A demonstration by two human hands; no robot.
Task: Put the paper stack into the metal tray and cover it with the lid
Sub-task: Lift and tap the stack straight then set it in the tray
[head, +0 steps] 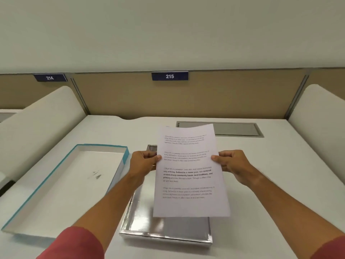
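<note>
I hold a printed paper stack (188,176) upright in the air over the shiny metal tray (168,234), which lies on the white desk in front of me. My left hand (142,163) pinches the stack's left edge and my right hand (233,163) pinches its right edge. The paper hides most of the tray's inside; only the near end and the far left corner show. The lid (61,186), white inside with a teal rim, lies upside down on the desk to the left of the tray.
A grey cable hatch (235,128) is set into the desk (261,193) behind the paper. White curved side dividers (43,124) stand left and right, and a tan back panel carries a sign reading 215 (169,76).
</note>
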